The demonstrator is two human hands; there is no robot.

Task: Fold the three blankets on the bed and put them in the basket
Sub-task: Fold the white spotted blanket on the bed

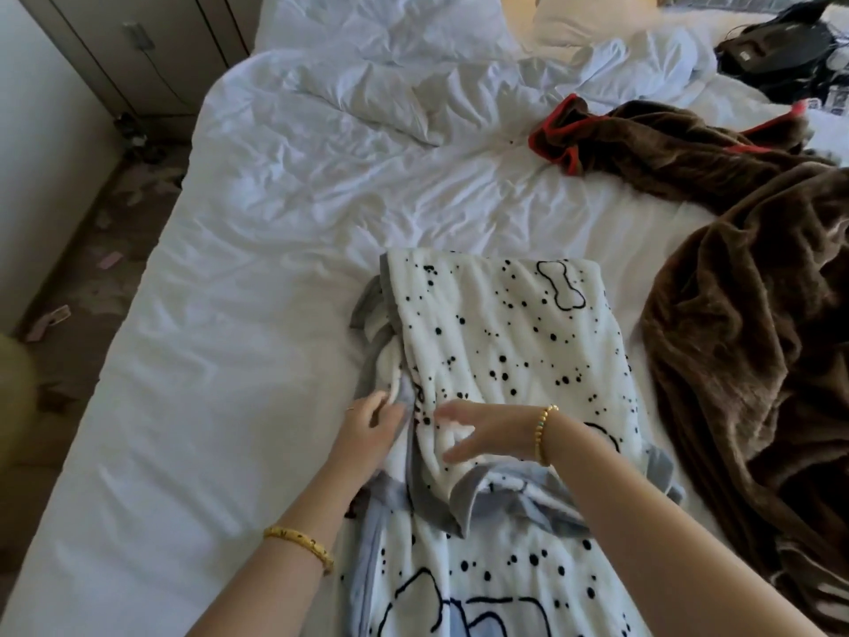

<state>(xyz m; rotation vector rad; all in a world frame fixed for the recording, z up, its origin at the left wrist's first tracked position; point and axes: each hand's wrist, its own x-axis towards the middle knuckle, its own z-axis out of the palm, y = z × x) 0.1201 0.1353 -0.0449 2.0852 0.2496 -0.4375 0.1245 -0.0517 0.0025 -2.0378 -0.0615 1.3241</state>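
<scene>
A white blanket (496, 342) with black dots, bone outlines and a grey border lies partly folded on the near side of the bed (257, 287). My left hand (370, 427) touches its grey left edge with the fingers reaching under a fold. My right hand (482, 432) lies flat on top of the blanket, fingers straight and pointing left. A large brown plush blanket (753, 314) lies crumpled at the right. Behind it lies a second brown blanket (652, 144) with a red trim. No basket is in view.
A rumpled white duvet (367, 98) and pillows (583, 16) cover the far half of the bed. A black bag (781, 43) sits at the far right corner. Left of the bed runs a littered floor (92, 250) beside a cabinet (133, 48).
</scene>
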